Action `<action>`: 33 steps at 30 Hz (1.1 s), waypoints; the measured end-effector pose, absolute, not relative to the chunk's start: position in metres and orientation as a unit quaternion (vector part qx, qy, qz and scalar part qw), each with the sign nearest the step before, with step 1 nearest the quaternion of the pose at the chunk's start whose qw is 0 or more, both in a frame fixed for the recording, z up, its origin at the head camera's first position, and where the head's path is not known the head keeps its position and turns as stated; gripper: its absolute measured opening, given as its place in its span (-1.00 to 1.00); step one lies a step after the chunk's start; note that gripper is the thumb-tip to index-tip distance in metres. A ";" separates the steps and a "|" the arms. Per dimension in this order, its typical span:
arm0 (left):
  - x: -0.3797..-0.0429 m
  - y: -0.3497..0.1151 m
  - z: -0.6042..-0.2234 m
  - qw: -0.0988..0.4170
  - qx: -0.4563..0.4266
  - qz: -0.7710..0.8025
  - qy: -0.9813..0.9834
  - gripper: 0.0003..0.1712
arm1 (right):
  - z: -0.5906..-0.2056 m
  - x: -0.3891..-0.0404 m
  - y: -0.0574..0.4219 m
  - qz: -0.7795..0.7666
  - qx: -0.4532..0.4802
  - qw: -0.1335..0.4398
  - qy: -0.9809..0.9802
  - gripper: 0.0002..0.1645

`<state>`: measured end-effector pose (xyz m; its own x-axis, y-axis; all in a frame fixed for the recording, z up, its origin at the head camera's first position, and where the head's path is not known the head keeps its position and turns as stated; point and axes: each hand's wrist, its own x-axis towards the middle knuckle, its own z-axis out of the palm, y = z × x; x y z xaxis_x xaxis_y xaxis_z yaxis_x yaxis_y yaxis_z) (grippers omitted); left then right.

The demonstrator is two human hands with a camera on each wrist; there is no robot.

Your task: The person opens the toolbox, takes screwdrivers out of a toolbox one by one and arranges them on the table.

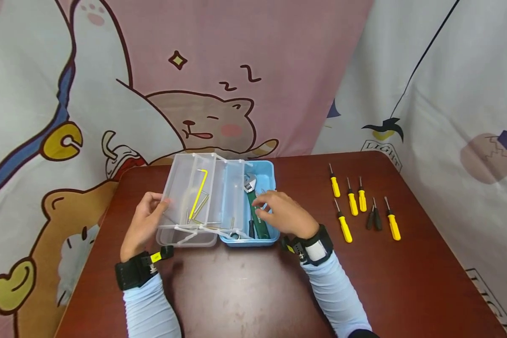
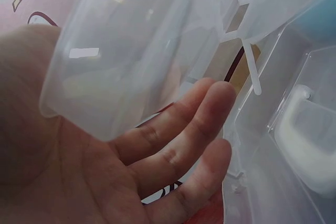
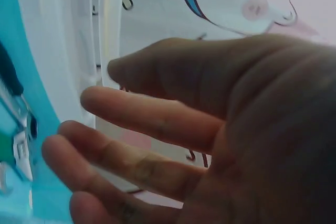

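A blue toolbox (image 1: pixel 274 176) stands on the table with its clear lid swung to the left. Above it, a clear plastic tray (image 1: pixel 232 176) is raised on white hinge arms and holds a yellow hex key (image 1: pixel 197 195) and several metal ones. My left hand (image 1: pixel 140 223) grips the tray's left edge between thumb and fingers; the left wrist view shows the tray wall (image 2: pixel 105 77) against the palm. My right hand (image 1: pixel 288 213) hovers over the box's right side, fingers loosely bent and holding nothing. Beneath it lies a green-handled adjustable wrench (image 1: pixel 251 185), partly hidden by the fingers.
Several yellow-handled screwdrivers (image 1: pixel 353 204) lie spread on the right of the brown table (image 1: pixel 245 291), with small black-handled ones (image 1: pixel 378 219) among them. A cartoon-printed cloth (image 1: pixel 295 70) hangs behind the table.
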<state>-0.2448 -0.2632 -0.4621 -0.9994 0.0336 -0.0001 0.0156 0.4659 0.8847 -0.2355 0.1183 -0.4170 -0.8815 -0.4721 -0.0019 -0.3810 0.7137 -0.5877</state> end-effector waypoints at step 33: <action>-0.244 -0.265 -0.460 0.030 0.017 0.515 0.856 -0.47 | -0.452 -0.266 0.066 -0.177 -0.207 0.176 0.946 -0.69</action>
<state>-0.2436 -0.2647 -0.4603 -0.9976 0.0605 -0.0339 -0.0016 0.4689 0.8832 -0.2657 0.0658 -0.4517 -0.8523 -0.4539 -0.2599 -0.3296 0.8519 -0.4070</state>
